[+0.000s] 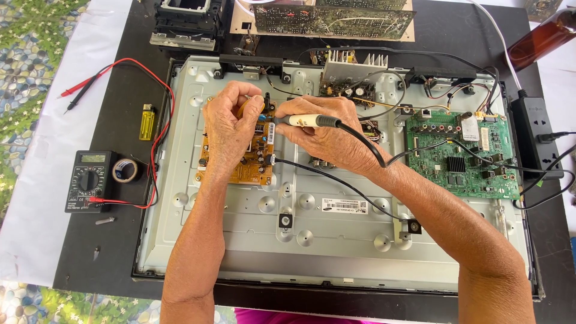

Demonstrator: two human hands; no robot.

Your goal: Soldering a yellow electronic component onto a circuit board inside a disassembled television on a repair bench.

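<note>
So the small circuit board (249, 162) under the hands is that orange-tan colour with black parts on it, while the bigger board (462, 156) on the right is bright green. The back panel (336, 240) is plain silver-grey metal on a black mat (114, 240). The soldering iron (303, 120) has a cream handle with a black grip and black cord. There's a see-through yellow lighter (146, 122), a black multimeter (89, 180) with red and black leads, and a leafy green patterned cloth (30, 54) underneath.
</note>
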